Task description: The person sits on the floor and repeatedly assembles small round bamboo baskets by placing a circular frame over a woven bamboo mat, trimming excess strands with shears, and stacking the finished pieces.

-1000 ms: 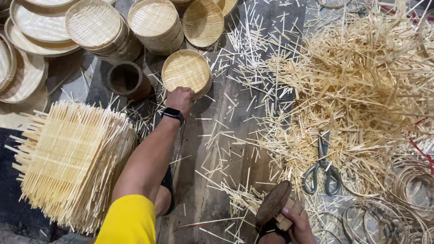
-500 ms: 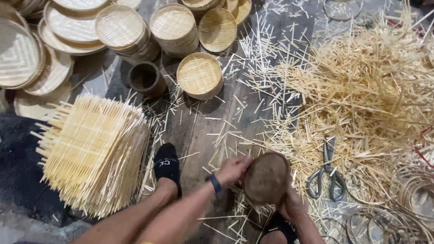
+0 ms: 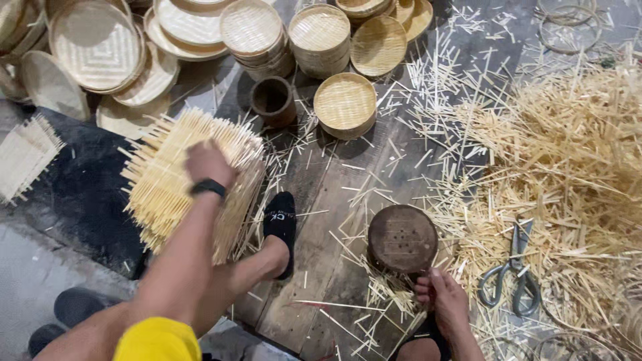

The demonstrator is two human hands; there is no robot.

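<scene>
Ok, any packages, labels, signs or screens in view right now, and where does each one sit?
Black wrist device with a dark screen: strapped on the left wrist, over the stack of square woven bamboo mats; small, dark, nothing legible.
Small white printed mark on the black sock: on the foot resting on the wooden floor beside the mats; light lettering on black.
No packages or signs are in view.

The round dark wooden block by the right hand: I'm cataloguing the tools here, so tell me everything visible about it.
The wooden block is a round, dark brown disc with a flat, worn top dotted with small holes. It looks like old wood. It sits tilted on the plank floor among loose bamboo slivers. The right hand touches its lower edge; scissors lie apart to its right.
</scene>
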